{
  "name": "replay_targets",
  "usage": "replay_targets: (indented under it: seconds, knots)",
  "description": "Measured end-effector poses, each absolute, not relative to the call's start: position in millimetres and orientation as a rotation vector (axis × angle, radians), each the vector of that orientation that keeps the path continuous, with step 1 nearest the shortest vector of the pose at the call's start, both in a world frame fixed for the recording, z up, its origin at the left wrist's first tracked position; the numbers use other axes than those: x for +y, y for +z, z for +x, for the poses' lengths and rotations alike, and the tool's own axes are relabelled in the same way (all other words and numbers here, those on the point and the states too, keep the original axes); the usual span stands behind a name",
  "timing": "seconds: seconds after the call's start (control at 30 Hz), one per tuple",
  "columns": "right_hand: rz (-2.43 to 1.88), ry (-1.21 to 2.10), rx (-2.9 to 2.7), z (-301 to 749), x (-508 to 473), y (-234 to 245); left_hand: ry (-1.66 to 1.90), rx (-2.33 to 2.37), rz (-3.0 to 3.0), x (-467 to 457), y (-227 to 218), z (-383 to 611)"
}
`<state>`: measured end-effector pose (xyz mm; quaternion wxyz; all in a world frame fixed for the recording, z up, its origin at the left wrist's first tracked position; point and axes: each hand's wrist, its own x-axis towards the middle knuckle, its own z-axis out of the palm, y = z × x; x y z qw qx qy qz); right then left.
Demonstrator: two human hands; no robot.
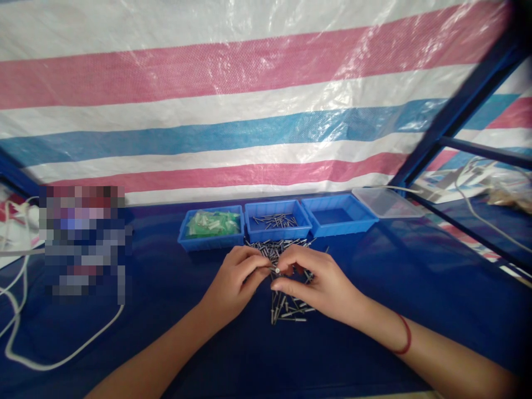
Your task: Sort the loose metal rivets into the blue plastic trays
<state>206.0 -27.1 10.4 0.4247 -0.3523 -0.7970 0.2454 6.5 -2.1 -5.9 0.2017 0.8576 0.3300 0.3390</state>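
Note:
My left hand point(239, 280) is closed in a pinch on a blind rivet point(276, 270), whose pale round end shows at the fingertips. Close by on the right is my right hand point(320, 277), its thumb and forefinger apart around that end. The forefinger is near the rivet; whether it touches I cannot tell. Beneath and between both hands lies a loose pile of blind rivets point(286, 310) with thin metal stems, partly hidden by the fingers.
Behind the pile stand three blue bins: one with green plastic packets point(214, 223), a middle bin point(278, 234) with metal stems, and a right bin point(343, 227). A clear lid point(386, 203) lies beside them. White cables point(62, 363) loop at left, near a blurred-out patch.

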Motion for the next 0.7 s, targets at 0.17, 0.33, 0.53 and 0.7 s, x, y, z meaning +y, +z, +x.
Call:
replay_targets:
  seconds: [0.17, 0.33, 0.53, 0.7]
  knots:
    - [-0.83, 0.415, -2.091, 204, -28, 13, 0.909, 0.884, 2.444, -2, -7, 6]
    - [-0.827, 0.203, -2.21, 206, -22, 14, 0.828, 0.93, 2.525, -4, -6, 8]
    - [-1.024, -0.196, -2.089, 231, 14, 15, 0.711, 1.053, 2.5, -7, -7, 8]
    - [-1.328, -0.115, -2.205, 257, 26, 20, 0.587, 0.951, 2.64, -10, -5, 7]
